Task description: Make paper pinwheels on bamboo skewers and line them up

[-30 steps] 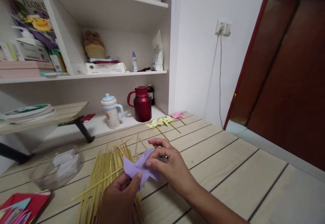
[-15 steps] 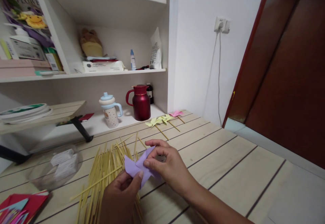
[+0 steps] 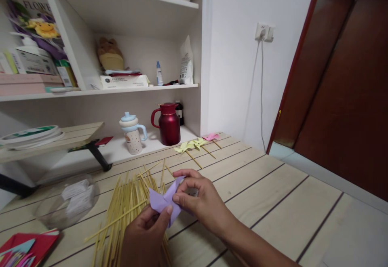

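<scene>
Above the loose pale bamboo sticks (image 3: 127,210), both hands pinch a folded lilac paper pinwheel (image 3: 165,202): left hand (image 3: 147,238) grips below, right hand (image 3: 198,200) nips its centre; too hard a squeeze may crease or tear the blades.

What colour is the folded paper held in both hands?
Light purple: the folded paper shows best in the head view.

Paper pinwheel (image 3: 163,200) above stick pile (image 3: 127,210) on table (image 3: 273,202), bowl (image 3: 68,198) left, jug (image 3: 168,123) behind
</scene>
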Demonstrator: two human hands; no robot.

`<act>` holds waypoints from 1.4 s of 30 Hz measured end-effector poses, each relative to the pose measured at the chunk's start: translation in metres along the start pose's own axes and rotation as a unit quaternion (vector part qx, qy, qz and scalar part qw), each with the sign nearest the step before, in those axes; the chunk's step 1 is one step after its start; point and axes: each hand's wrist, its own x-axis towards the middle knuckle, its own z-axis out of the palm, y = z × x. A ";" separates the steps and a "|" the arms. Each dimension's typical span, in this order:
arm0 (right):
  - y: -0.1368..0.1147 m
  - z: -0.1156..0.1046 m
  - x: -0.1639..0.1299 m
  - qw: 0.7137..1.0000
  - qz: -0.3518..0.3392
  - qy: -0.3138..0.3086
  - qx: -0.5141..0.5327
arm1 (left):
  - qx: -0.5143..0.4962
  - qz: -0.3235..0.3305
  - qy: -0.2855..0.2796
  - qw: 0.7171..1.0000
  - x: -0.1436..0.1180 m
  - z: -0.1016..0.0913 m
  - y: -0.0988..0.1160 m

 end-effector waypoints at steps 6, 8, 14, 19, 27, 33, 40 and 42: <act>-0.001 0.001 0.001 1.000 -0.004 0.015 0.001 | 0.004 -0.002 0.029 1.000 0.000 0.002 0.002; -0.003 0.000 0.002 1.000 -0.002 0.029 0.007 | 0.002 -0.005 0.030 1.000 -0.002 0.002 0.005; -0.005 0.001 0.004 0.998 0.022 0.059 0.004 | 0.001 -0.003 0.016 1.000 -0.002 0.002 0.004; -0.001 0.003 0.003 0.998 0.023 0.055 0.015 | -0.036 0.004 -0.006 0.999 -0.001 0.004 -0.001; -0.004 0.000 0.001 0.999 0.020 0.023 0.010 | -0.055 -0.015 -0.006 0.998 -0.002 0.002 0.000; -0.005 -0.001 0.001 1.000 0.015 0.022 0.001 | -0.053 -0.027 -0.011 0.998 -0.002 0.004 0.005; -0.005 -0.002 0.002 1.000 0.008 0.015 0.006 | -0.088 -0.041 -0.001 0.995 -0.006 0.007 0.008; -0.004 -0.001 0.002 1.000 0.008 0.014 0.008 | -0.094 -0.039 0.002 0.995 -0.006 0.008 0.009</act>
